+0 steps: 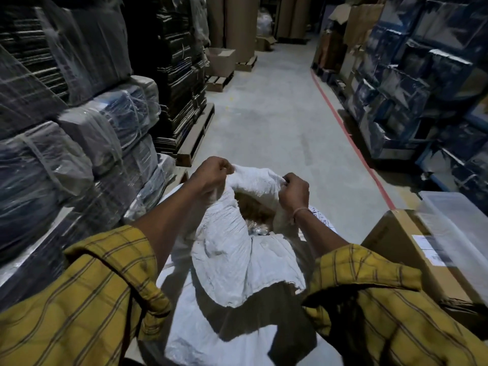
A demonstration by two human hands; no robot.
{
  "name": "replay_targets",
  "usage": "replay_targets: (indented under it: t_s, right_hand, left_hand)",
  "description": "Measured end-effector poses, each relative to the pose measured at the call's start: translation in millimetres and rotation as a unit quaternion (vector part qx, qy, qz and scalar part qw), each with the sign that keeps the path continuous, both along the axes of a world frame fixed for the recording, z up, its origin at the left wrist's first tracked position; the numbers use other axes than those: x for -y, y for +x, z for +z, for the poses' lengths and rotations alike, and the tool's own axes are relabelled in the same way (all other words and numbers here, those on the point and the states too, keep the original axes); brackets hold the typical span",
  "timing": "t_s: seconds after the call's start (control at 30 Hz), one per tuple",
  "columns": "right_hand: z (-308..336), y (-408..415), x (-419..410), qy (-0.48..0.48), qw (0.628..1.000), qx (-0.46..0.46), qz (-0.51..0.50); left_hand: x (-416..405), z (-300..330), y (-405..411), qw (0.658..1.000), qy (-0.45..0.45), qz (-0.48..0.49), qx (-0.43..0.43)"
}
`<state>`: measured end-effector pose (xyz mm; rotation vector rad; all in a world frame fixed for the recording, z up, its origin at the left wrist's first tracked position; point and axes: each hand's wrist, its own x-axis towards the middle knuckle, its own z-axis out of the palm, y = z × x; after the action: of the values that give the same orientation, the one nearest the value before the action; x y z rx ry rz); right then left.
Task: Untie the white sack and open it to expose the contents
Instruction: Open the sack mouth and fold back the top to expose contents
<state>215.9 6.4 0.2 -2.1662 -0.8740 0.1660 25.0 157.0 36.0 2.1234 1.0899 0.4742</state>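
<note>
A white woven sack (232, 262) stands in front of me in the lower middle of the head view. Its mouth is pulled apart, and brownish contents (254, 211) show inside the dark opening. My left hand (212, 175) grips the far left rim of the mouth. My right hand (295, 192) grips the far right rim, with a thin band on its wrist. The near flap of the sack hangs folded down toward me. No tie or string is visible on it.
Plastic-wrapped bundles (79, 159) are stacked on the left. A cardboard box (412, 249) and a clear plastic tub (459, 223) stand at the right. Blue wrapped goods (422, 83) line the right side behind a red floor line (351, 143). The concrete aisle (269, 107) runs ahead.
</note>
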Motion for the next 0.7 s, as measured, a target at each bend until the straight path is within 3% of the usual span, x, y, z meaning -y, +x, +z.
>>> replay_targets:
  t_s: [0.03, 0.1, 0.17, 0.3, 0.37, 0.4, 0.43, 0.5, 0.53, 0.57, 0.6, 0.63, 0.7]
  right_hand:
    - [0, 5, -2, 0.018, 0.999, -0.042, -0.004]
    - [-2, 14, -5, -0.011, 0.997, -0.08, 0.018]
    - [4, 19, -5, -0.159, 0.982, 0.017, 0.098]
    - [20, 34, -4, -0.35, 0.89, 0.197, 0.214]
    - [13, 61, -1, -0.376, 0.897, 0.087, 0.214]
    - [3, 82, -1, -0.365, 0.906, -0.001, 0.213]
    - [-15, 106, -4, -0.309, 0.923, -0.022, 0.229]
    - [-61, 155, -21, -0.295, 0.881, -0.108, 0.355]
    - [-58, 159, -20, -0.303, 0.862, -0.065, 0.401]
    - [-42, 145, -16, -0.322, 0.858, -0.093, 0.388]
    - [-22, 117, -8, -0.36, 0.873, -0.109, 0.31]
    - [-14, 102, -5, -0.345, 0.903, -0.062, 0.247]
    - [-8, 81, -4, -0.261, 0.956, 0.015, 0.133]
  left_hand:
    - [4, 3, 2, 0.995, 0.054, 0.001, -0.082]
    - [17, 6, 10, 0.948, 0.177, 0.019, -0.263]
    - [30, -3, 19, 0.921, 0.215, 0.03, -0.324]
    - [30, -25, 23, 0.95, 0.195, -0.002, -0.244]
    - [18, -25, 11, 0.962, 0.202, -0.033, -0.179]
    - [12, -22, 3, 0.975, 0.17, -0.025, -0.139]
    - [4, -19, -5, 0.989, 0.115, -0.02, -0.09]
    - [-8, -16, -18, 0.999, -0.028, -0.035, 0.01]
    - [-10, -15, -23, 0.996, -0.072, -0.043, 0.042]
    - [-10, -15, -26, 0.992, -0.098, -0.048, 0.062]
    - [-8, -16, -26, 0.992, -0.104, -0.044, 0.061]
    - [-4, -17, -27, 0.992, -0.104, -0.04, 0.056]
    - [5, -21, -26, 0.994, -0.091, -0.05, 0.032]
